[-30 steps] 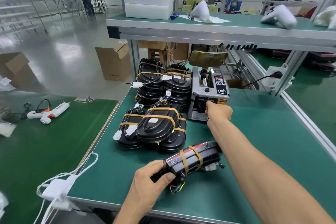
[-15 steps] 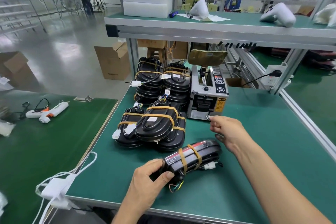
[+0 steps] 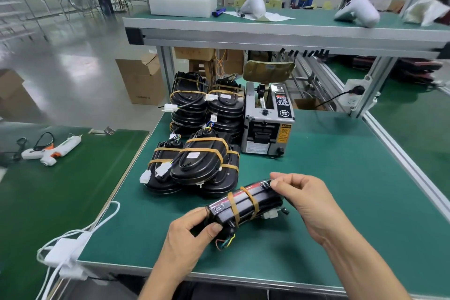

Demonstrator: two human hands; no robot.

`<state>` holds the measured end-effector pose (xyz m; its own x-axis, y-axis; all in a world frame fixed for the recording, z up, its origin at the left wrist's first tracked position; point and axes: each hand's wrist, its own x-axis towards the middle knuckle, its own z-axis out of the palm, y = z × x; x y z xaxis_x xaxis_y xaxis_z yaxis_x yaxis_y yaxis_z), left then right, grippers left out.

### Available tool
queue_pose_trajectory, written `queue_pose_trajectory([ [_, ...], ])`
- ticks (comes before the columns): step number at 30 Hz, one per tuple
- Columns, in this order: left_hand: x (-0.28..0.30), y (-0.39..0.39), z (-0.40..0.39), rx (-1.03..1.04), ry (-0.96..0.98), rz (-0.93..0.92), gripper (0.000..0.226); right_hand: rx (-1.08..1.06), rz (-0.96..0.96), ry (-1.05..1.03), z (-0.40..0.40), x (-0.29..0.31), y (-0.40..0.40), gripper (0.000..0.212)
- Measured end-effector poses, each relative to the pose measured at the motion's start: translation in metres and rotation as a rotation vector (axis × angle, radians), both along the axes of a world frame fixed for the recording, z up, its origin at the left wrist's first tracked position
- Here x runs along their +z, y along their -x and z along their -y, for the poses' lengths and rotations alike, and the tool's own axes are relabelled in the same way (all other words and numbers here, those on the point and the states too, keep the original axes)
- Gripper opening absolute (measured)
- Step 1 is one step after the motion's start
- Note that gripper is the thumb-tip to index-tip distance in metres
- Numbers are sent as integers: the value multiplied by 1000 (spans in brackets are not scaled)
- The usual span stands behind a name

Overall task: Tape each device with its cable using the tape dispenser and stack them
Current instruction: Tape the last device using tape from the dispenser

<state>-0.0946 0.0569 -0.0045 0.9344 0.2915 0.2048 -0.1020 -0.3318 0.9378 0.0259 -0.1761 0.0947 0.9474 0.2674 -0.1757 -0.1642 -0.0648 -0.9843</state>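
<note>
Since the earlier frames the right hand point(image 3: 309, 198) has left the tape dispenser point(image 3: 267, 124) and come back toward the near side; it now sits at the far-right end of the device point(image 3: 246, 204). Left hand point(image 3: 192, 234) has kept its grip on the near-left end throughout. The device has not shifted noticeably on the surface point(image 3: 341, 178).

Device: black housing with a red edge, lying diagonally, near-left to far-right, in the near middle of the green surface. Two tan tape bands point(image 3: 250, 202) wrap it crosswise near its middle. A white connector point(image 3: 271, 215) and coloured wire ends point(image 3: 225, 243) stick out on its near side.

Left fingers: curled round the near-left end, thumb pressed on the near face, the other fingers hidden behind the housing.

Right fingers: thumb and forefinger tips pinched together at the top far-right corner of the device, touching it. Whether a strip of tape is between them I cannot tell. The remaining fingers are loosely curled behind.

Taped devices point(image 3: 204, 165) lie in a low pile just beyond the held one; taller stacks point(image 3: 207, 105) stand further off, left of the dispenser.
</note>
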Motion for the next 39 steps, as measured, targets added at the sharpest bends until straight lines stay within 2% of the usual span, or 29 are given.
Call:
queue_pose_trajectory([
  [28, 6, 1, 3, 0, 32, 1, 43, -55, 97, 40, -4, -11, 4, 21],
  [39, 9, 2, 3, 4, 42, -16, 46, -87, 151, 135, -8, -16, 6, 21],
])
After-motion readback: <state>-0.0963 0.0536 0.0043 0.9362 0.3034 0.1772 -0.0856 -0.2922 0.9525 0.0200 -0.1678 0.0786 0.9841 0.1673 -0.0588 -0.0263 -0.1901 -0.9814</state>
